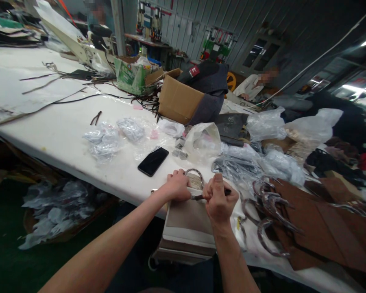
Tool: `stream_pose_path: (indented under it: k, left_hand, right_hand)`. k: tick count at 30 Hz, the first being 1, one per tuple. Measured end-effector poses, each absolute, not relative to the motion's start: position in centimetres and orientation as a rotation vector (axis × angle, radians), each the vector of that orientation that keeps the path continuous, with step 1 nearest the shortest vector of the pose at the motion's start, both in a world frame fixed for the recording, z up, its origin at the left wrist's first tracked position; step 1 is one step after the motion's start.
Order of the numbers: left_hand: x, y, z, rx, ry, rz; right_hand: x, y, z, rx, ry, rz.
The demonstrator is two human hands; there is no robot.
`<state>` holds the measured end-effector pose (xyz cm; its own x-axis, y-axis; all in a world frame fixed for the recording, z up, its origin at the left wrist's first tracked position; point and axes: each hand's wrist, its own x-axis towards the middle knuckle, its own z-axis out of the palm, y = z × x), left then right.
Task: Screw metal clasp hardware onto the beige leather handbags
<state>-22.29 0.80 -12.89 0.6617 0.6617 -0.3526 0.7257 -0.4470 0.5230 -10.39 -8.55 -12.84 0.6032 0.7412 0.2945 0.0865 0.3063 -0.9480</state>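
Note:
A beige handbag (pixel 187 217) lies at the table's near edge, with a silvery metal strip along its top. A curved, mottled handle (pixel 198 173) arches from that top edge. My left hand (pixel 179 186) is closed over the bag's top edge, beside the handle. My right hand (pixel 219 197) is closed in a fist around a slim dark-handled tool (pixel 227 191). Most of this tool is hidden in the fist, so its exact kind does not show. The fist sits right against the bag's top, to the right of the handle.
A black phone (pixel 153 161) lies left of the bag. Clear plastic wrappings (pixel 105 140), a cardboard box (pixel 179 99) and a green carton (pixel 131 75) stand beyond. Wrapped curved handles (pixel 270 207) and brown bag pieces (pixel 329 221) lie at right. A co-worker (pixel 253 86) sits farther back.

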Motion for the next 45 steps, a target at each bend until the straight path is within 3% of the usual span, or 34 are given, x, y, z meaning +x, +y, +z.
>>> stream_pose_path:
  k: [6, 16, 26, 38, 45]
  left_hand:
    - [-22.2, 0.8, -13.1, 2.239, 1.060, -0.115]
    - [-22.5, 0.9, -12.6, 2.197, 1.073, -0.137]
    - [-23.0, 1.1, -14.5, 2.184, 1.062, 0.003]
    - [-21.4, 0.3, -10.2, 2.492, 1.109, -0.165]
    - [-22.7, 1.0, -9.8, 2.100, 1.120, -0.103]
  right_hand:
    - [-11.2, -9.3, -13.8, -1.317, -0.968, 0.387]
    - [-9.3, -8.2, -12.9, -1.150, -0.949, 0.653]
    - [-9.9, -8.4, -13.6, -1.211, -0.998, 0.530]
    - [-9.2, -9.4, -13.6, -0.902, -0.768, 0.639]
    - [-8.5, -9.3, -12.8, -0.792, -0.744, 0.721]
